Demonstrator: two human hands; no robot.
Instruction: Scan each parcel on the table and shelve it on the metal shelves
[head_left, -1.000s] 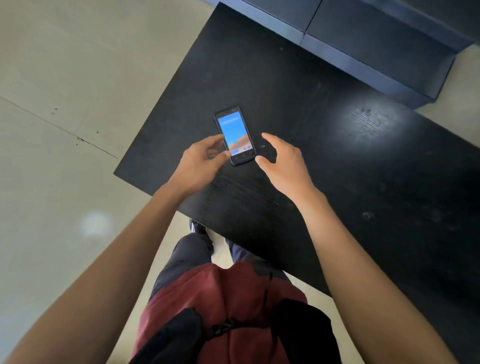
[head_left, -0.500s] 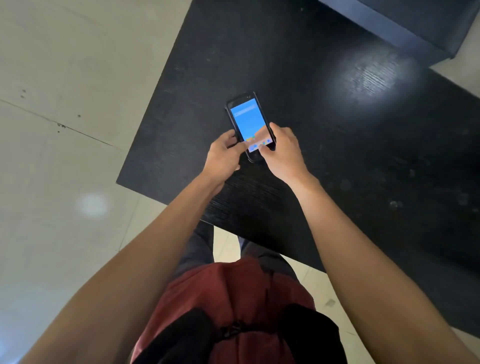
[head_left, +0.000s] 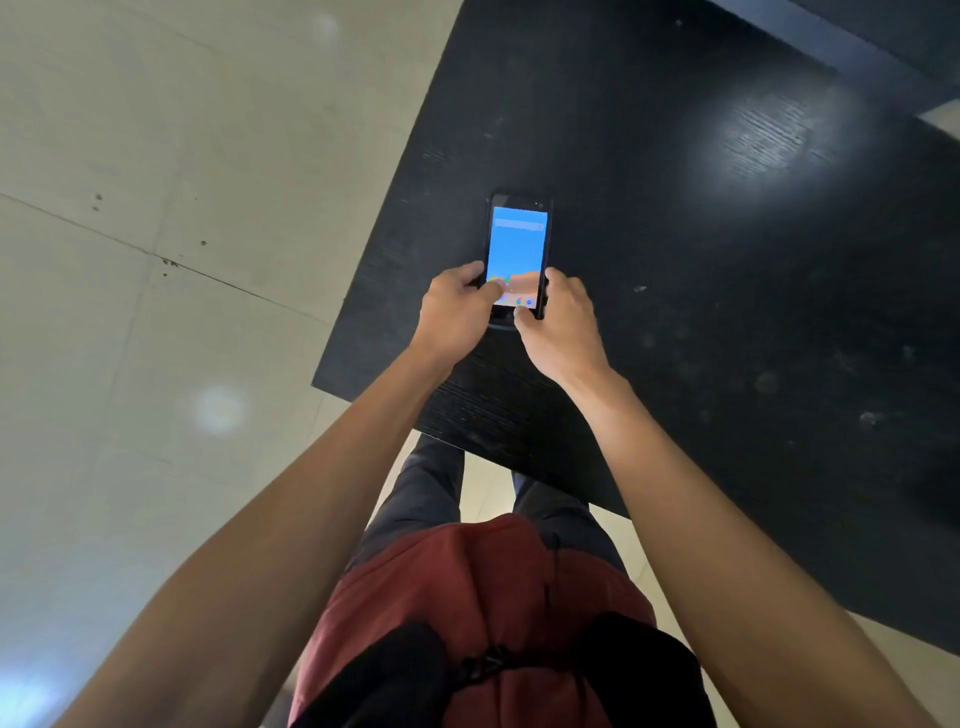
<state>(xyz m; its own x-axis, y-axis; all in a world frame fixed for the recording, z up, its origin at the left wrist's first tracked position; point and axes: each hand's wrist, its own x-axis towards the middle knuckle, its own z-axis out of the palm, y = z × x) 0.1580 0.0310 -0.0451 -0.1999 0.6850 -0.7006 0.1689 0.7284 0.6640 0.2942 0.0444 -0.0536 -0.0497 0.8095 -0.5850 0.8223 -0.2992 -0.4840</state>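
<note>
Your phone (head_left: 518, 249) sits just above mid-frame, screen lit blue and facing you, its lower end clamped between both hands over the black worktop (head_left: 727, 312). Your left hand (head_left: 456, 312) curls round the left edge with the thumb lying on the lower screen; your right hand (head_left: 563, 322) wraps the right edge, thumb at the bottom row of icons. Both grips are closed on the phone. I cannot tell whether the phone rests on the worktop or is held just above it.

No parcel and no metal shelves show in this view, so the step in hand looks like getting the scanner ready. Hold the phone steady with one hand and tap with the other thumb alone, so the screen does not rock. Keep your fingers off the top end, where the camera likely sits. Once the scan app is open, raise your head to find the first parcel.
</note>
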